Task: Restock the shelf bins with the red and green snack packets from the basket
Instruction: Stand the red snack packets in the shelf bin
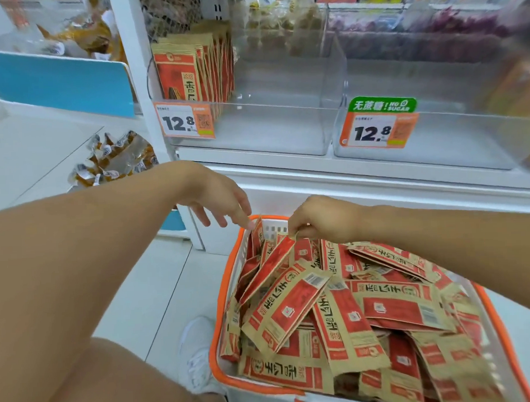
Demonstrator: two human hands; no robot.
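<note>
Dozens of red and tan snack packets (345, 306) lie heaped in the orange-rimmed white basket (219, 295) on the floor. The right hand (321, 220) pinches the top corner of one red packet (272, 266) that slants up out of the heap near the basket's far end. The left hand (218, 199) reaches in beside it, its grip loose and fingers spread, one fingertip touching an upright packet (258, 234) against the far wall. Above, the left clear shelf bin (285, 122) holds a row of standing red packets (193, 71) at its left side, behind a 12.8 price tag (184, 121). The right bin (466, 139) carries a green no-sugar label (382, 105). A white shoe (197, 353) stands just left of the basket
</note>
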